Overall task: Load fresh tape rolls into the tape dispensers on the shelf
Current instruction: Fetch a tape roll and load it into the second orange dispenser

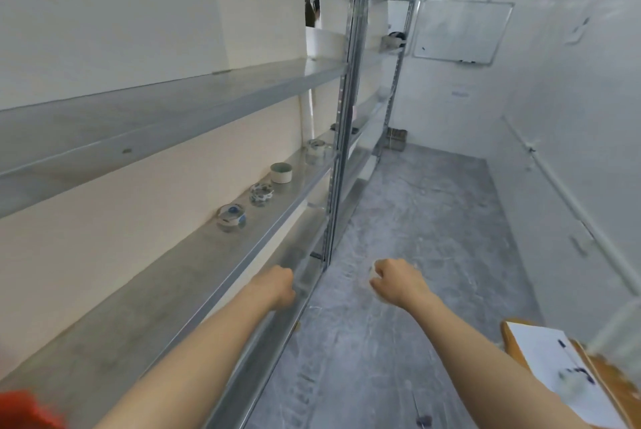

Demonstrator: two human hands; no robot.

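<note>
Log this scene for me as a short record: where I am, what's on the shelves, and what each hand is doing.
place: narrow room, metal shelving on the left
middle shelf: row of small round tape items
upper shelf: white bin
left hand: curled, nothing seen in it
right hand: curled; something pale at its fingers, too blurred to name
far wall: whiteboard

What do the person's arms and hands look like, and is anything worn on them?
Both arms are bare right to the frame's edge, with no sleeves showing. The left hand and right hand have no gloves, and no watch, bracelet or ring is visible.
</note>
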